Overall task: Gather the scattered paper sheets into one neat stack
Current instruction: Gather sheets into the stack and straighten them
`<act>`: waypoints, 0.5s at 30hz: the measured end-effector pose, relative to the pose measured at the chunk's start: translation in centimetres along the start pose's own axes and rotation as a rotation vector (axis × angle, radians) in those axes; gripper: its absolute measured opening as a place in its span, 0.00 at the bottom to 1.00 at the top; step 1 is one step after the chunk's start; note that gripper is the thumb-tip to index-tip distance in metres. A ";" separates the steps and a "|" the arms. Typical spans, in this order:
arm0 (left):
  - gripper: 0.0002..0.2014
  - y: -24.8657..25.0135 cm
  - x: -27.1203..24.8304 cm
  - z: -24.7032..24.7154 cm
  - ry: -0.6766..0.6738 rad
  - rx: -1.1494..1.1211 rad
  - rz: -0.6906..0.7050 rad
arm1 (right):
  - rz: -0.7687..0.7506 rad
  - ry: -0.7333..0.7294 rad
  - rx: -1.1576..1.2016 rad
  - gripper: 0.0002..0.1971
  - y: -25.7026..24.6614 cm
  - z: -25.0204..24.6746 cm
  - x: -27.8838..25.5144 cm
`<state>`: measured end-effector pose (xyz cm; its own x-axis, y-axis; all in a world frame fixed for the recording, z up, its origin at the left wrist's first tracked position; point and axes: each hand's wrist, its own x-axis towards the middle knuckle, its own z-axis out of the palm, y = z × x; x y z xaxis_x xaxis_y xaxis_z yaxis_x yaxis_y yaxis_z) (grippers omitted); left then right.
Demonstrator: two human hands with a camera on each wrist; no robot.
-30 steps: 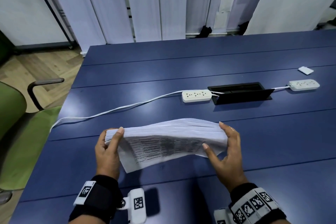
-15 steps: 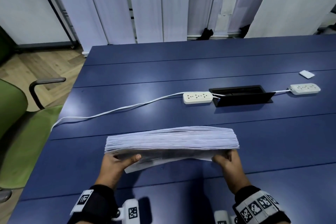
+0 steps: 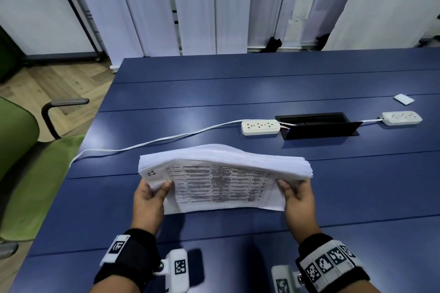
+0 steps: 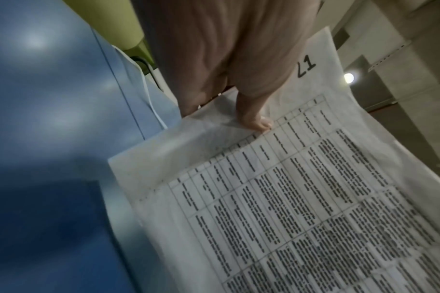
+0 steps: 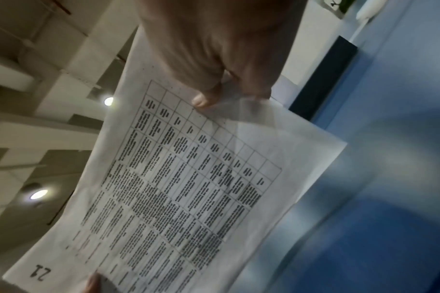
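Fingers (image 3: 166, 185) of both hands pinch the stack's (image 3: 223, 164) ends above the desk (image 3: 357, 185), squaring it; next, I judge, tap its edge level.

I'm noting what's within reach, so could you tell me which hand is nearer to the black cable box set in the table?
The right hand, gripping the paper stack, sits below the black cable box; the left hand grips the opposite end, farther left.

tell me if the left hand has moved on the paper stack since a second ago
Yes. The left hand slid from the stack's top edge toward the table's near edge, now holding its lower face.
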<state>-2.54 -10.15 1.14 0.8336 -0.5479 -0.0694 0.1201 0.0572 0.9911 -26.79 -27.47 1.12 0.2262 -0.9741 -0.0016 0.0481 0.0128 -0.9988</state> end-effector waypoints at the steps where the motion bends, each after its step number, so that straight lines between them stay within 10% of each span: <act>1: 0.14 0.4 0.2 0.0 0.000 -0.004 0.007 | -0.027 0.002 0.013 0.18 -0.2 0.0 0.1; 7: 0.15 -0.1 0.1 -0.9 -0.032 0.034 -0.025 | -0.106 -0.108 -0.065 0.25 -0.3 -1.0 -0.7; 15: 0.42 0.5 -0.5 -0.7 -0.068 -0.030 -0.014 | -0.445 0.002 -0.305 0.47 -1.8 -0.6 -1.9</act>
<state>-2.56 -9.27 1.60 0.7933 -0.6043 -0.0743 0.1487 0.0739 0.9861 -27.87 -25.73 2.89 0.2465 -0.8707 0.4257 -0.1460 -0.4676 -0.8718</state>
